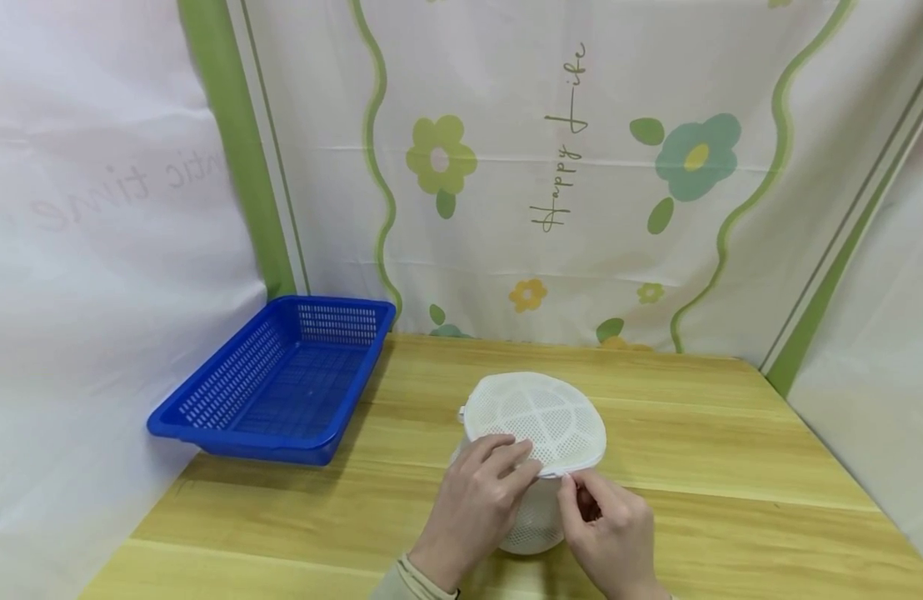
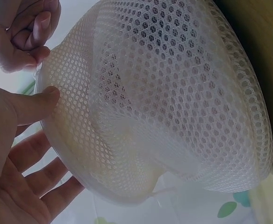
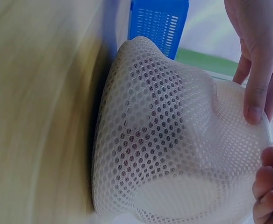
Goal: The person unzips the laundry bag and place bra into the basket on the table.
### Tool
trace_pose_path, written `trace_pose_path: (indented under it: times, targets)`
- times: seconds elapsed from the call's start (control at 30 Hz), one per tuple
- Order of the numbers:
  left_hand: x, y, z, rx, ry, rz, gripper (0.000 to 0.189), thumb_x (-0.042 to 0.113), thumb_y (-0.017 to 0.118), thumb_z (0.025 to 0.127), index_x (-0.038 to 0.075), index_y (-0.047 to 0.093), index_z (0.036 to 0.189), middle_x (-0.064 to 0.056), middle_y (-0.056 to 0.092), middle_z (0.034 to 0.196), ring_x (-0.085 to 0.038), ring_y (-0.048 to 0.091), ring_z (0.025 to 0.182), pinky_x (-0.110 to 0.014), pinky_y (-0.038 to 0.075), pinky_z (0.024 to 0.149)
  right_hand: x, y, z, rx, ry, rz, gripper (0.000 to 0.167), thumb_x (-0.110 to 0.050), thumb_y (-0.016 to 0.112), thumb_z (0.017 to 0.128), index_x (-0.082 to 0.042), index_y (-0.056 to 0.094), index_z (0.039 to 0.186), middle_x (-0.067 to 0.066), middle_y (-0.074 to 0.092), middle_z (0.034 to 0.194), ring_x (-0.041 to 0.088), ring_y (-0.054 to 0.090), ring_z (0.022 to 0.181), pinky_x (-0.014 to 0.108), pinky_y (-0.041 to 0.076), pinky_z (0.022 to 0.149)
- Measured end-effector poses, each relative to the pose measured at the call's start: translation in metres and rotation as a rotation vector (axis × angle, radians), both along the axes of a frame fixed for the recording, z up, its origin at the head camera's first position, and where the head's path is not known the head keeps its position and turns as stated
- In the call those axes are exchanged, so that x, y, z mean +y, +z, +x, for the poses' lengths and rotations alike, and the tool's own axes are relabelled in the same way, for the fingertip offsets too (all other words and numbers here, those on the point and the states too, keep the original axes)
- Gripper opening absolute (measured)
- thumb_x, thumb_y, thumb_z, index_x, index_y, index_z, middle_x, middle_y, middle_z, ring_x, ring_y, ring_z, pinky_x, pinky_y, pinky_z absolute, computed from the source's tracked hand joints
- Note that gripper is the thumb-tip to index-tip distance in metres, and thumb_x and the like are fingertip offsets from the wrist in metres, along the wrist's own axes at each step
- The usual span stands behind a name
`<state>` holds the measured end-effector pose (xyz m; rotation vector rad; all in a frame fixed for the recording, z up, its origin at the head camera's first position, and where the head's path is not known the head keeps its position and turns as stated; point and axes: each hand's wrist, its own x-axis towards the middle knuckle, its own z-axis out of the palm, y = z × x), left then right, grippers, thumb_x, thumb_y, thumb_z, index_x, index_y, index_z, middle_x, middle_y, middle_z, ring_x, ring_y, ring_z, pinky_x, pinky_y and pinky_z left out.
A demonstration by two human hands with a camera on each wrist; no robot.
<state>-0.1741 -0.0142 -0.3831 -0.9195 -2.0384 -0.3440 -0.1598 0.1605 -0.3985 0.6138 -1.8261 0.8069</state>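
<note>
A white mesh laundry bag (image 1: pixel 540 417) stands upright on the table, its round top facing up and a white zipper edge (image 1: pixel 555 473) running around the rim. My left hand (image 1: pixel 480 500) grips the near left part of that rim, fingers over the top and thumb (image 2: pixel 45 100) against the mesh side. Just to the right, my right hand (image 1: pixel 611 525) pinches the zipper edge between thumb and forefinger; whatever small part lies inside the pinch is hidden. Through the mesh side (image 3: pixel 150 116), darker patches show inside the bag.
A blue plastic basket (image 1: pixel 356 408) with slotted walls sits at the table's left side, beside the white curtain. The wooden table (image 1: pixel 731 467) extends to the right of the bag. Behind it hangs a flower-printed curtain (image 1: pixel 491 242).
</note>
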Motion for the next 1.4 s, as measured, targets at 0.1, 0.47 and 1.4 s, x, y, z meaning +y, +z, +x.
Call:
trace_pose_path:
  times: [0.1,0.47,1.4]
  targets:
    - [-0.0005,-0.0003,0.0001,0.0,-0.002,0.0,0.004,0.016,0.075,0.086,0.016,0.077,0.089,-0.002,0.071,0.105,-0.02,0.064,0.101,-0.03,0.049,0.097,0.0009,-0.0043,-0.0006,-0.017,0.027,0.003,0.015,-0.007,0.06,0.079,-0.012,0.059,0.066,-0.013,0.047,0.056,-0.002,0.039,0.045,0.008,0.032,0.038]
    - [0.0018,0.0,0.0001,-0.011,-0.05,-0.011,0.019,0.018,0.079,0.083,0.011,0.074,0.1,-0.003,0.069,0.107,-0.021,0.062,0.106,-0.03,0.045,0.102,0.0002,-0.0094,-0.0023,-0.031,0.119,0.034,0.016,-0.009,0.058,0.086,-0.013,0.062,0.071,-0.015,0.047,0.059,-0.005,0.039,0.047,0.008,0.033,0.038]
    - [0.0021,0.0007,0.0003,0.004,-0.021,-0.005,0.009,0.019,0.079,0.083,0.015,0.077,0.091,-0.002,0.071,0.104,-0.021,0.063,0.103,-0.031,0.047,0.099,-0.0002,-0.0082,-0.0027,-0.004,0.085,0.026,0.015,-0.008,0.058,0.082,-0.013,0.062,0.068,-0.014,0.046,0.057,-0.005,0.038,0.045,0.008,0.032,0.037]
